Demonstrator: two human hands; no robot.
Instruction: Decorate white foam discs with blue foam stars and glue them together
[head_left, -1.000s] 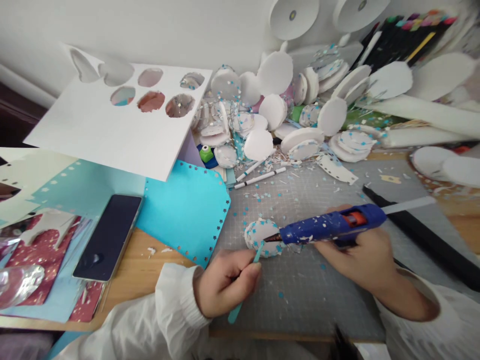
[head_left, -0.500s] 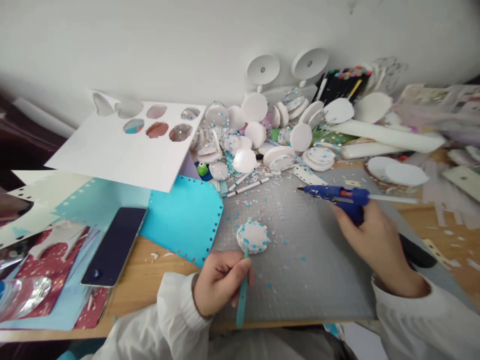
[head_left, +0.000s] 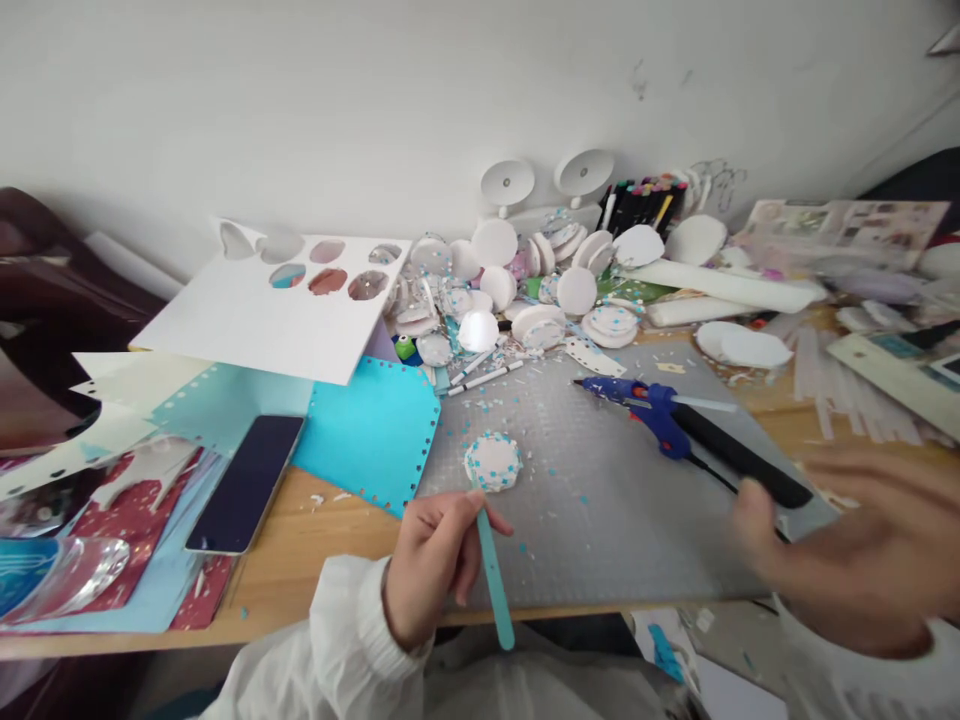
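A thin teal stick (head_left: 496, 580), perhaps tweezers, is pinched between thumb and fingers of my left hand (head_left: 442, 550); its tip is hidden by the hand. Just beyond lies a white disc (head_left: 493, 462) rimmed with small blue and white bits, flat on the grey cutting mat (head_left: 600, 520). My right hand (head_left: 847, 550), blurred by motion, is at the right with thumb and fingers apart and nothing in it. A blue hot glue gun (head_left: 649, 400) with a glue stick in its back lies on the mat, beside a black-handled tool (head_left: 742, 455).
White discs (head_left: 495, 243) are heaped along the wall. Bright blue paper (head_left: 367, 425), a phone (head_left: 246, 485) and a white board with holes (head_left: 255, 320) are at the left. Loose glue sticks (head_left: 847, 380) and two white rolls (head_left: 720, 285) lie at the right.
My right hand has let go of the glue gun, which now lies on the mat, and has moved right and nearer. My left hand has drawn the teal stick back from the disc.
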